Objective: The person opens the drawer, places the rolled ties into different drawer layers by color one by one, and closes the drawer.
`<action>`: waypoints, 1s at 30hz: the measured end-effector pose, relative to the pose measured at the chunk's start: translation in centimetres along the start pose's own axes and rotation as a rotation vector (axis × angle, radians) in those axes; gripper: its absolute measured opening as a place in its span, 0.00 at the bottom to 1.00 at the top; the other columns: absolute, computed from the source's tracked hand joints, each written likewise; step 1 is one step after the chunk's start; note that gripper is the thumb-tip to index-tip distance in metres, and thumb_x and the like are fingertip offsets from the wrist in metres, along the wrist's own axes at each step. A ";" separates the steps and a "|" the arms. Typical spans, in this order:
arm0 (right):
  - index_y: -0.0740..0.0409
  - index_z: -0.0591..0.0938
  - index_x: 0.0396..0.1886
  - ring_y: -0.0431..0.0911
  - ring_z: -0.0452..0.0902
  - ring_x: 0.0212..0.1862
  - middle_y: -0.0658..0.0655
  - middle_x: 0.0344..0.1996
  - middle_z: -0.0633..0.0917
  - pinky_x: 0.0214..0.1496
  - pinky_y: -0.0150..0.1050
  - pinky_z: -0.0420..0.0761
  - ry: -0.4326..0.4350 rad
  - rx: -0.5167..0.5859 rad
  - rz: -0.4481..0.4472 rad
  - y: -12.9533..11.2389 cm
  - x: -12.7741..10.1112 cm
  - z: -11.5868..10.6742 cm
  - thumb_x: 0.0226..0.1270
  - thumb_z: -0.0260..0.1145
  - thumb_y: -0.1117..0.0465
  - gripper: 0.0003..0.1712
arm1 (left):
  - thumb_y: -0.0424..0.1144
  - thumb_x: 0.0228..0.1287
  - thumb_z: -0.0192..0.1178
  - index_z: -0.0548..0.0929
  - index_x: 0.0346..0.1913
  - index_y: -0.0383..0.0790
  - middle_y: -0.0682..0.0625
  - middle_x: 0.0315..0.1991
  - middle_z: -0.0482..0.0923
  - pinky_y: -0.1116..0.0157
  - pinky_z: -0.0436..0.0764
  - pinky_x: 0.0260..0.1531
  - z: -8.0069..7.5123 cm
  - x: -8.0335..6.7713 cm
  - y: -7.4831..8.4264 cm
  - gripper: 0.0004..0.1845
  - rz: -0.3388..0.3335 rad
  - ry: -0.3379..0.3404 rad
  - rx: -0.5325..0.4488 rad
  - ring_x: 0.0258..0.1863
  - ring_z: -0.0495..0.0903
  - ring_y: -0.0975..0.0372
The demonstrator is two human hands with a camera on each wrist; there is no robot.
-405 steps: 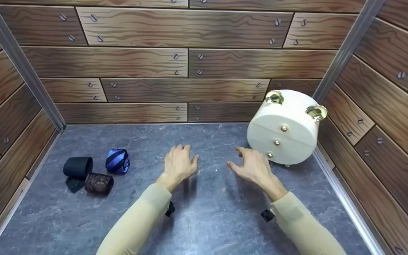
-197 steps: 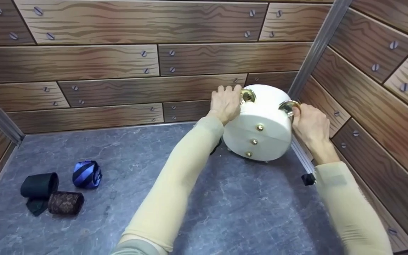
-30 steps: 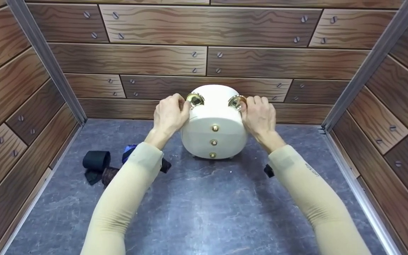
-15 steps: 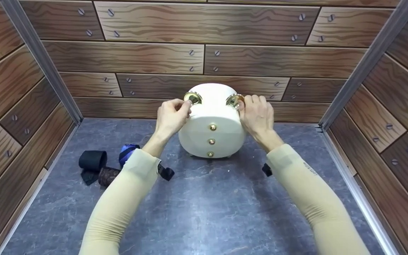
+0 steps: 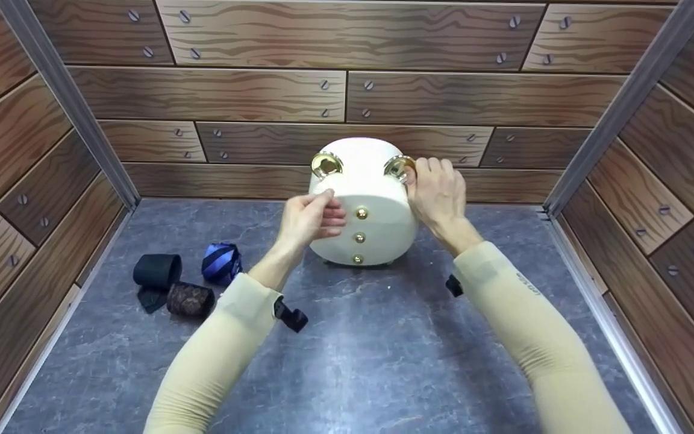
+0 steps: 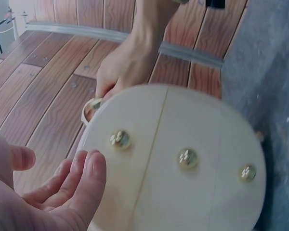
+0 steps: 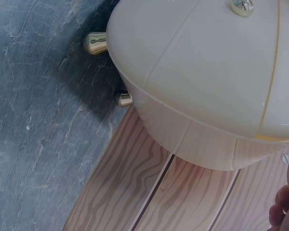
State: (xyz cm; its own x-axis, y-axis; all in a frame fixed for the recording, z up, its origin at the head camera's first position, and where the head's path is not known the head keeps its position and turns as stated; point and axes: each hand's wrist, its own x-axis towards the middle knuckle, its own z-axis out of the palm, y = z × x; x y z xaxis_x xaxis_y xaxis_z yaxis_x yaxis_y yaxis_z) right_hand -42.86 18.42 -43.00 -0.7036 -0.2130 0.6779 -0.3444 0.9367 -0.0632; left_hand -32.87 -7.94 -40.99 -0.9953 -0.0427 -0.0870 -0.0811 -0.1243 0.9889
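Note:
A white rounded drawer box point(image 5: 383, 232) with two gold ears and three gold knobs stands upright against the back of the floor. My right hand point(image 5: 440, 190) grips its right gold ear point(image 5: 396, 167), thumb toward the box. Only a few curled fingers point(image 7: 277, 211) of that hand show in the right wrist view. My left hand point(image 5: 311, 220) hovers before the upper left of the front, fingers loosely extended, holding nothing. In the left wrist view its fingers point(image 6: 89, 175) lie beside the top knob point(image 6: 120, 139). The left ear point(image 5: 326, 164) is free.
Left of my left forearm lie three rolled neckties: a dark green one point(image 5: 157, 271), a brown patterned one point(image 5: 190, 300) and a blue striped one point(image 5: 221, 263). Wood-plank walls point(image 5: 262, 90) enclose the grey marbled surface point(image 5: 347, 349) at the back and sides.
The box has moved from the right corner to the middle. In the last half second my left hand has let go of the left ear and dropped before the front; the right hand keeps its grip.

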 end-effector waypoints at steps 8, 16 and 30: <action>0.64 0.81 0.40 0.68 0.84 0.42 0.69 0.37 0.88 0.43 0.62 0.84 -0.010 0.011 0.008 -0.1 0.2 -0.1 0.91 0.53 0.47 0.26 | 0.48 0.91 0.53 0.85 0.62 0.22 0.25 0.58 0.90 0.60 0.96 0.40 1.3 -0.6 -1.8 0.27 -0.162 -0.128 -0.091 0.37 0.97 0.53; 0.65 0.81 0.40 0.69 0.84 0.42 0.70 0.38 0.88 0.43 0.63 0.85 -0.001 0.011 0.010 -0.1 0.1 0.1 0.90 0.54 0.47 0.25 | 0.56 0.90 0.52 0.80 0.70 0.23 0.27 0.60 0.90 0.59 0.96 0.43 2.9 -0.5 -4.1 0.34 -0.273 -0.184 -0.144 0.36 0.94 0.58; 0.65 0.82 0.44 0.69 0.84 0.44 0.70 0.40 0.89 0.45 0.63 0.84 -0.035 0.039 0.036 -0.1 0.1 0.0 0.90 0.54 0.48 0.24 | 0.56 0.91 0.47 0.79 0.71 0.23 0.27 0.63 0.87 0.53 0.94 0.59 5.1 0.0 -5.3 0.35 -0.299 -0.194 -0.300 0.42 0.95 0.53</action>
State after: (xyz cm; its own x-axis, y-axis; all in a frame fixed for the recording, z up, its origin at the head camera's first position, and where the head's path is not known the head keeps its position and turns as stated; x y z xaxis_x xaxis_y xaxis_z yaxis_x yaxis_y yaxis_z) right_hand -42.94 18.30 -42.93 -0.7368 -0.1896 0.6490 -0.3423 0.9324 -0.1163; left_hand -32.69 -2.18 -45.61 -0.9244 0.2216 -0.3105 -0.3755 -0.3854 0.8429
